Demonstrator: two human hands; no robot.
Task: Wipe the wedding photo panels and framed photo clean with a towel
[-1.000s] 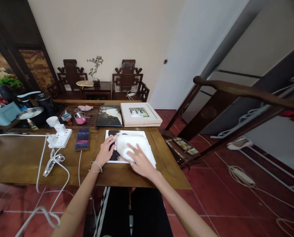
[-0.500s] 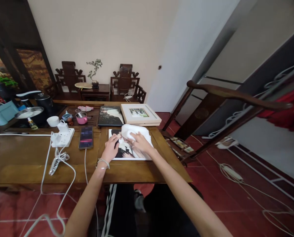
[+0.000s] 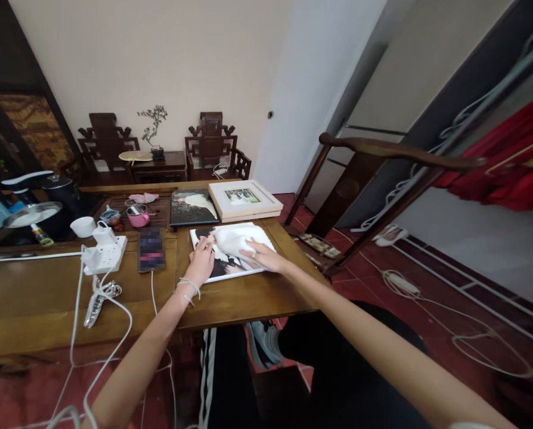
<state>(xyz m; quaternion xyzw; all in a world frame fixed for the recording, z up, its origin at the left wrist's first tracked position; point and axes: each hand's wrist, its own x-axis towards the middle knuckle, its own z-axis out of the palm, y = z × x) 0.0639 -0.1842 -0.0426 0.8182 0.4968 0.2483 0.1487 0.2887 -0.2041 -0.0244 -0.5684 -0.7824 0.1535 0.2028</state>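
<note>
A photo panel (image 3: 219, 266) with a white edge lies flat on the wooden table (image 3: 244, 298), close to its right end. My left hand (image 3: 201, 260) rests on the panel's left side, fingers stretched out and laid on the picture. On the panel's upper right part, my right hand (image 3: 264, 257) holds a fluffy white cloth (image 3: 236, 239) against the surface, its fingers pressed onto the material. The cloth and both hands cover much of the picture.
Behind the panel lie a dark photo panel (image 3: 190, 210) and a pale box frame (image 3: 270, 210). Leftward are a phone (image 3: 151, 250), a white power strip (image 3: 117, 253) with cables, a pink cup (image 3: 138, 217) and a white bowl (image 3: 83, 226). A wooden chair (image 3: 356, 179) stands right.
My right hand and the white cloth have shifted, and the cloth looks flatter. My left hand stays on the panel, which sits at a slightly different angle as the view turns right.
</note>
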